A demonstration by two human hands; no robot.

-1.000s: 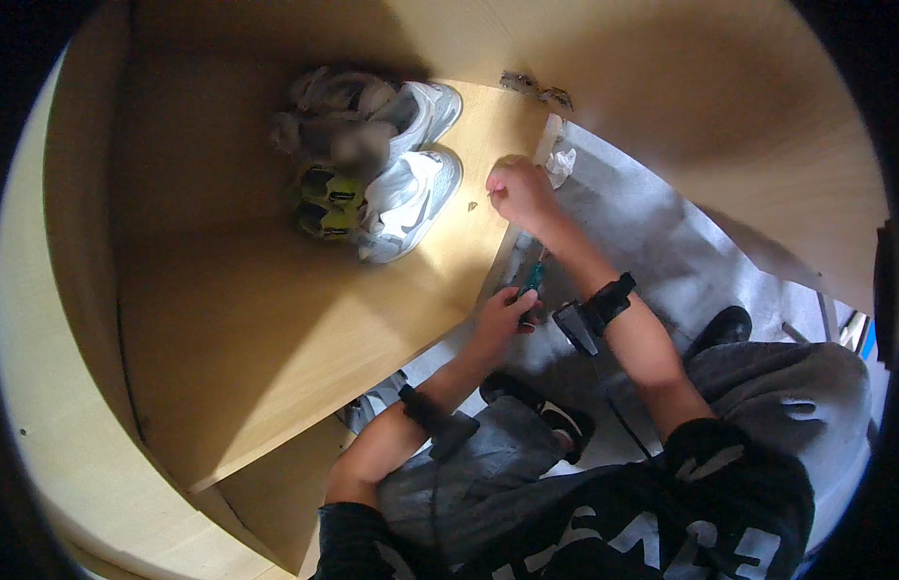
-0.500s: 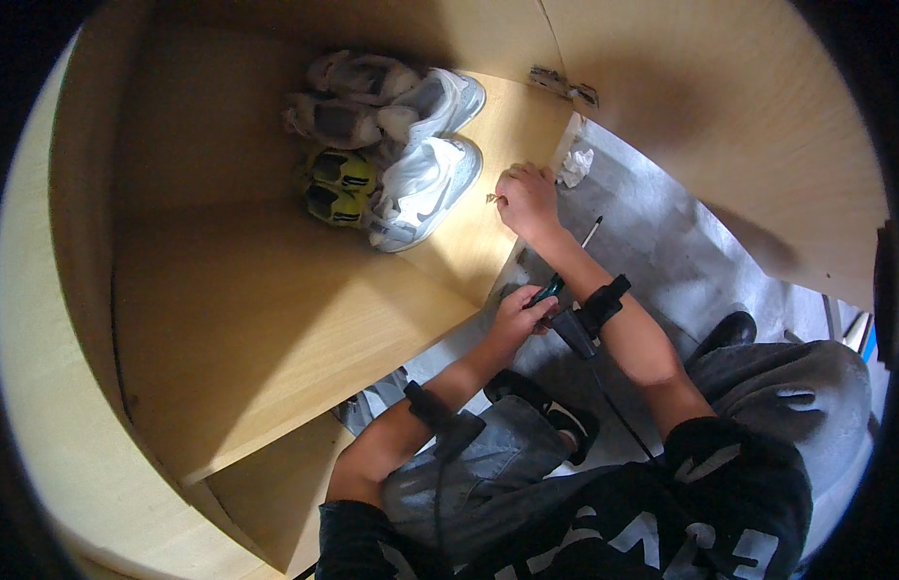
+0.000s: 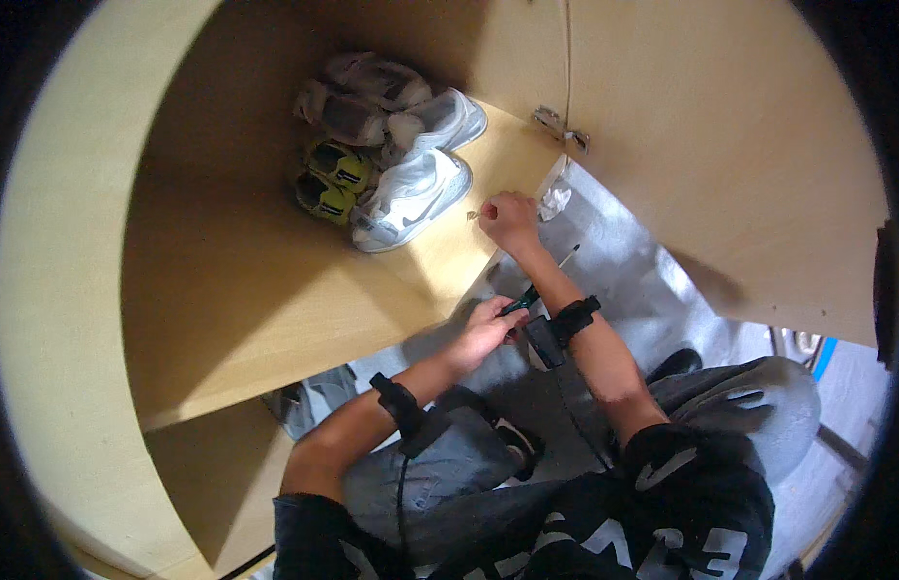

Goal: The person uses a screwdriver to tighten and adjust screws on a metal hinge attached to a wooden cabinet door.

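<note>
now right hand (image 3: 510,220) sits nearer small brownish piece (image 3: 472,216) over shelf (image 3: 362,319), putting it within fingertip reach, pinch unclear; left hand (image 3: 486,331) wraps dark-green screwdriver (image 3: 522,301).

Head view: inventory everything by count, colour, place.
Shelf: one, light wood, left
Door: one, light wood, upper right
Hinge: one, metallic, door edge
Sneakers: two, white, on shelf
Small shoes: two, yellowish, beside sneakers
Other shoes: two, pinkish, on shelf
Lower footwear: count unclear, grey, below shelf
Crumpled scrap: one, white, right of shelf
Screwdriver: one, green-handled, centre
Small piece: one, brownish, shelf edge
Straps: two, black, forearms
Shirt: one, black, bottom
Trousers: one, grey, bottom
Left hand: one, bare, holding screwdriver
Right hand: one, bare, by small piece
</note>
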